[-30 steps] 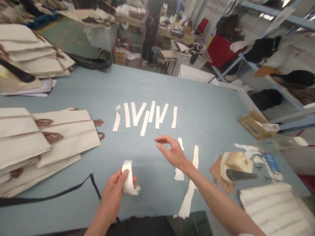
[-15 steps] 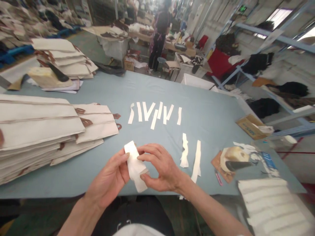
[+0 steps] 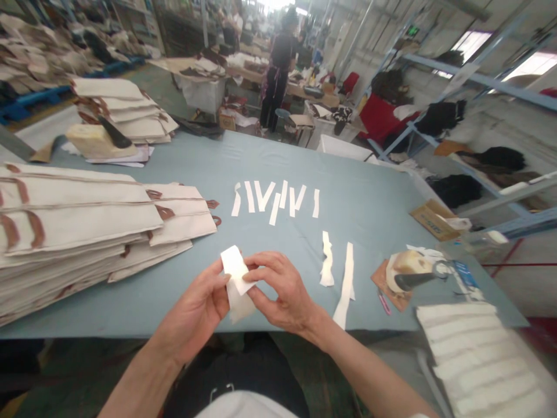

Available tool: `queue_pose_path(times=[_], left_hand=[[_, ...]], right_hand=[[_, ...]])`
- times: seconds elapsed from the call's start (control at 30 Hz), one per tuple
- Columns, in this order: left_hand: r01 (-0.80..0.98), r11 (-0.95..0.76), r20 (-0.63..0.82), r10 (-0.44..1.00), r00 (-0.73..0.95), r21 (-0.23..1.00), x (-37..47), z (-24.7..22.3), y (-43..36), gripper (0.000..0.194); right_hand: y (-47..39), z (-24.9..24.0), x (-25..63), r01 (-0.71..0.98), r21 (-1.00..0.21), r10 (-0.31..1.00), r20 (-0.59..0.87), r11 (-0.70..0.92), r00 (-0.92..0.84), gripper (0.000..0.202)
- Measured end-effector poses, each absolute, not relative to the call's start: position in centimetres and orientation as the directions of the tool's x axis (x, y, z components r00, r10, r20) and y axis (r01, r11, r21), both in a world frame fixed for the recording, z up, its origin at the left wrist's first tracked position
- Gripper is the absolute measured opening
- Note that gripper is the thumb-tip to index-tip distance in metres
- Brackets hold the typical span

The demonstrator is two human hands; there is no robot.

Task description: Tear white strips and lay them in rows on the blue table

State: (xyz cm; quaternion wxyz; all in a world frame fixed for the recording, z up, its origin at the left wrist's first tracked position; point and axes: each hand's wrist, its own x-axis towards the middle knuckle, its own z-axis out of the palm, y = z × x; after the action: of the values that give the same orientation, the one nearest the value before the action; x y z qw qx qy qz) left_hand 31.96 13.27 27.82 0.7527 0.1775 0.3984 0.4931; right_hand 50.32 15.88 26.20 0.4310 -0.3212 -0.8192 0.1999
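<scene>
Between my two hands is a white strip (image 3: 235,267), with a thinner, see-through layer hanging from its lower end. My left hand (image 3: 209,296) is closed on the strip's left edge, thumb on top. From the right, the fingers and thumb of my right hand (image 3: 278,290) pinch its lower part. Beyond the hands, several short white strips (image 3: 263,197) lie in a loose row on the blue-grey table (image 3: 369,203). A crinkled strip (image 3: 326,261) and a longer strip (image 3: 347,284) lie right of my right hand.
Stacked cream fabric pieces with brown loops (image 3: 96,209) cover the table's left side. On the right are an iron-like tool with a dark handle (image 3: 404,273), a pink cutter (image 3: 384,303) and a cardboard box (image 3: 435,220). A person (image 3: 278,69) stands in the background.
The strip's lower part has been folded or peeled back, and the thin layer now hangs below it. My right fingers have shifted slightly upward along it. The view has tilted a little.
</scene>
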Motion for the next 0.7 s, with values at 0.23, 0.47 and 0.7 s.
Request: queue_pose_path(times=[0.23, 0.47, 0.7], left_hand=[[-0.496, 0.468, -0.374, 0.884, 0.282, 0.732, 32.5, 26.6, 12.8, 0.058], [-0.289, 0.501, -0.472, 0.865, 0.17, 0.816, 34.8, 24.2, 13.1, 0.061], [0.114, 0.347, -0.362, 0.917, 0.167, 0.931, 37.5, 21.7, 13.8, 0.055]], right_hand=[[15.8, 26.0, 50.1, 0.236, -0.925, 0.943, 0.245, 0.297, -0.227, 0.019], [18.3, 24.2, 50.9, 0.012, -0.998, 0.998, -0.058, -0.057, -0.025, 0.032], [23.0, 22.0, 53.0, -0.215, -0.958, 0.973, -0.211, -0.187, 0.091, 0.035]])
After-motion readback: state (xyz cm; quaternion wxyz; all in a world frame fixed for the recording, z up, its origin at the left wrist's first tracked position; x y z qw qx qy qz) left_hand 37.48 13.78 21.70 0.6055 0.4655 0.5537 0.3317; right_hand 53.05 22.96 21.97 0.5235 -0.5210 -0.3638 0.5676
